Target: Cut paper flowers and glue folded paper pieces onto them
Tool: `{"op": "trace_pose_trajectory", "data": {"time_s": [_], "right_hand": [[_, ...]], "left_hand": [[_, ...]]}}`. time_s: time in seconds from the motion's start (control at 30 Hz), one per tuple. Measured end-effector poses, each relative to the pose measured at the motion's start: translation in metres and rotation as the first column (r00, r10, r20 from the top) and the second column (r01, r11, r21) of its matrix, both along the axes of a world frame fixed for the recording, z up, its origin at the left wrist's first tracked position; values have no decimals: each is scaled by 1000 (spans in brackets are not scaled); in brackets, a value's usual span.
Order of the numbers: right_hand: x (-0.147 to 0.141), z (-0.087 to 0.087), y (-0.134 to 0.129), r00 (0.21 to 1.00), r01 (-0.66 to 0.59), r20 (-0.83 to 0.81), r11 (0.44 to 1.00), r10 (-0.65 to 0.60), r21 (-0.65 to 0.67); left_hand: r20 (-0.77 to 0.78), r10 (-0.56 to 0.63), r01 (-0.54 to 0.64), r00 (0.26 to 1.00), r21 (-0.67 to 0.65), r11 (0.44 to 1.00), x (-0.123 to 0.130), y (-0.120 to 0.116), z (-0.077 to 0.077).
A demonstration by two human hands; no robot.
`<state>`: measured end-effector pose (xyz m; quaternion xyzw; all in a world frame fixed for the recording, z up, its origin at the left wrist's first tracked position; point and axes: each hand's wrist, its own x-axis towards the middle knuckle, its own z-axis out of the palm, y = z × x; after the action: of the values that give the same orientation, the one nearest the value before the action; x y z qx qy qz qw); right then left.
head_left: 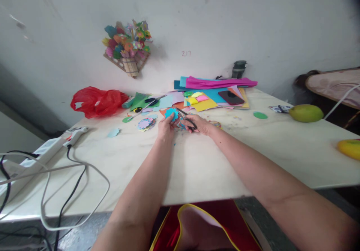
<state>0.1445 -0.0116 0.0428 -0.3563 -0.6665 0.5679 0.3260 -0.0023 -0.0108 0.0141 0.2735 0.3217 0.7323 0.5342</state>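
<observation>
Between the thumb and fingers of my left hand (166, 128) is a blue scalloped paper flower (170, 113), held just above the table. My right hand (200, 125) grips a pair of dark-handled scissors (191, 122). The scissor blades point up and left, close to the flower's right edge; whether they touch it I cannot tell. Left of my hands lies a pile of scalloped paper flowers (145, 123), a pink one on top. Small blue scraps and cut paper lie beneath my hands, partly hidden by them.
Coloured paper sheets (208, 102) and a phone (231, 97) lie behind my hands. Another pair of scissors (153, 101) rests near a red plastic bag (97, 101). A glue gun (75, 135), power strip (45, 151) and loose cables occupy the left. A green mango (306, 113) sits right.
</observation>
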Motion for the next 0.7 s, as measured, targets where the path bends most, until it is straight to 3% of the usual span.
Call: {"op": "trace_pose_trajectory", "data": {"time_s": [0.7], "right_hand": [[-5,-12,9,998,24,-52,999,-26,-38]], "left_hand": [[-2,23,-23,1000,6,1000,1,2,-2]]}}
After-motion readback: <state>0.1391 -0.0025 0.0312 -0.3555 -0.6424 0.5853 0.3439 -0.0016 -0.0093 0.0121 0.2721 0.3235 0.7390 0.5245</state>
